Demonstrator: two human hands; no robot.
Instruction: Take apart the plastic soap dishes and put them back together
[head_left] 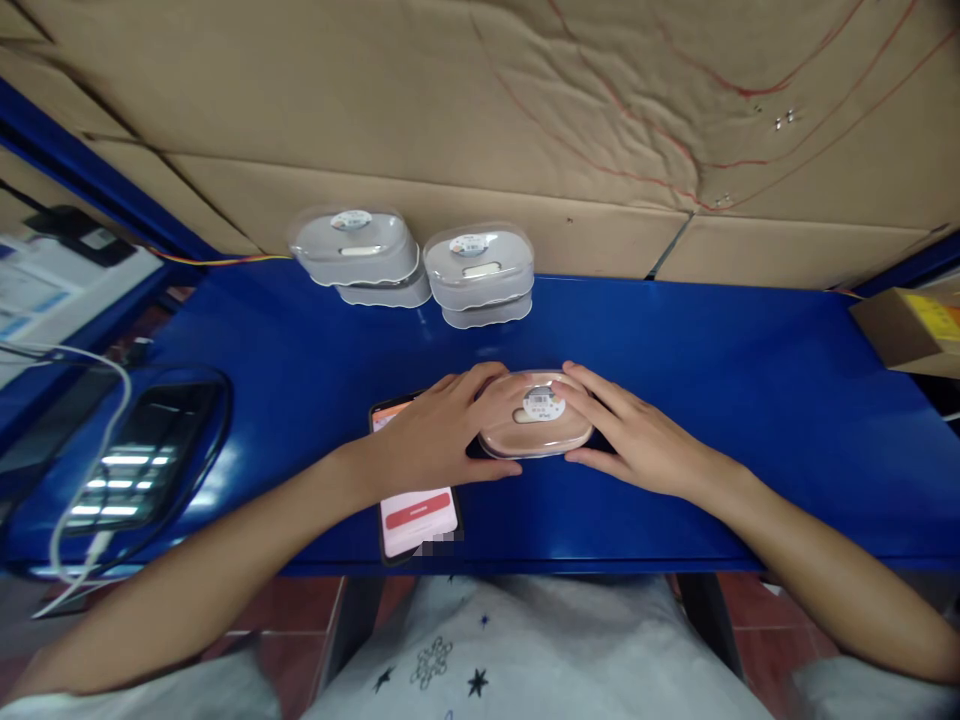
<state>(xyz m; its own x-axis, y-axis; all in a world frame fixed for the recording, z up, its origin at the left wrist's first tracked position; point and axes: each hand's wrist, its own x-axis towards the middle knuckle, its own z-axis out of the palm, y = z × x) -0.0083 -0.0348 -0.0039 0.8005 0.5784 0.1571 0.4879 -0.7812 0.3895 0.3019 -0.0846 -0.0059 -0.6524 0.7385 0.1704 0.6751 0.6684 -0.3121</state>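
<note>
Two stacks of grey containers (354, 240) are being kept near the cardboard wall (375, 120), two tiers being shown in each. One lit phone (420, 515) is being partly covered by the left hand (442, 425) and forearm; one dark device (142, 450) is being crossed by cables (112, 420) at the left, and one cardboard box (904, 330) is being seen at the right. One pink container (536, 435), lidded and labelled, is being grasped over the blue table (660, 370) between two half-open hands, its left end being cupped by the left, its right by the right hand (637, 435).
</note>
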